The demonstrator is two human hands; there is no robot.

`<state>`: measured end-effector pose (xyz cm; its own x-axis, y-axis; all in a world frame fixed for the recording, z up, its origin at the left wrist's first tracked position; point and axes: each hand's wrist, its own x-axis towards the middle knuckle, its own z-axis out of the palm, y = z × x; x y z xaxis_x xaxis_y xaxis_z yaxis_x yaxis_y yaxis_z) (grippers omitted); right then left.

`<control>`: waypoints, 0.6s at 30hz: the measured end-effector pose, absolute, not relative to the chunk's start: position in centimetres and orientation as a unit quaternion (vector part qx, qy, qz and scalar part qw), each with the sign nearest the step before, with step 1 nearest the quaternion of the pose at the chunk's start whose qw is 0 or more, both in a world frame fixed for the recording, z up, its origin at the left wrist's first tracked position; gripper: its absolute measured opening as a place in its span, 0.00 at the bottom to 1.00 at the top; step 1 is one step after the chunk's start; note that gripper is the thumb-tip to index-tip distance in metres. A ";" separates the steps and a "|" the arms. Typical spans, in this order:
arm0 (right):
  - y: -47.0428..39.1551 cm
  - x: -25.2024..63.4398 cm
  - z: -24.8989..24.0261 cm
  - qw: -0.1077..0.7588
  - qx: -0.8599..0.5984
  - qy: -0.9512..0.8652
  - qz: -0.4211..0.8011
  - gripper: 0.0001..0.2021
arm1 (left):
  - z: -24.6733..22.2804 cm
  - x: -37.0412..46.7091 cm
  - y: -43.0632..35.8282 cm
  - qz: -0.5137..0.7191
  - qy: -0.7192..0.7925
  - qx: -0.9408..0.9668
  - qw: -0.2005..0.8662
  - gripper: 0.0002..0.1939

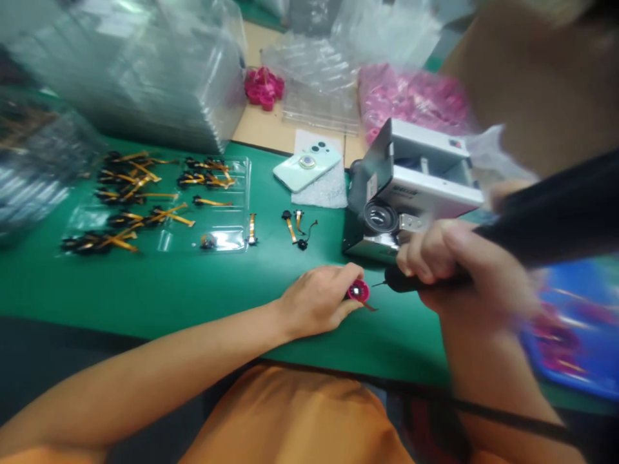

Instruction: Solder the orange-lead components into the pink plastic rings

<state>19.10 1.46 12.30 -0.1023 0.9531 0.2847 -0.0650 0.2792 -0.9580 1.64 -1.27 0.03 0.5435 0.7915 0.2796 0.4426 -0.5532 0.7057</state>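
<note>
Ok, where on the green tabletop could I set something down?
The green tabletop is bare between the clear tray and left forearm, and between the left hand and right forearm. It's crowded around the phone and silver box.

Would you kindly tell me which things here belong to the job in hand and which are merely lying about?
In the job, I judge:
pink round part, in the left hand
thin-tipped black tool, in the right hand
probably the ribbon-tailed parts in the clear tray

Apparently lying about:
pale green phone
whitish wrap under it
</note>
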 end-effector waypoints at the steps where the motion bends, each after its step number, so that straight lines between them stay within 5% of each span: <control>1: 1.1 19.2 12.1 0.528 -0.381 -0.587 0.481 0.27 | 0.2 1.6 -1.3 0.289 0.385 0.823 0.302 0.19; 18: -0.2 17.4 10.1 0.504 -0.386 -0.587 0.503 0.29 | 1.0 1.5 -1.3 0.268 0.378 0.817 0.344 0.20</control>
<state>17.39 -0.18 10.08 -0.1943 0.9598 0.2024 -0.0531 0.1958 -0.9792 1.52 -1.28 1.02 0.5702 0.8022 0.1772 0.4342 -0.4774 0.7639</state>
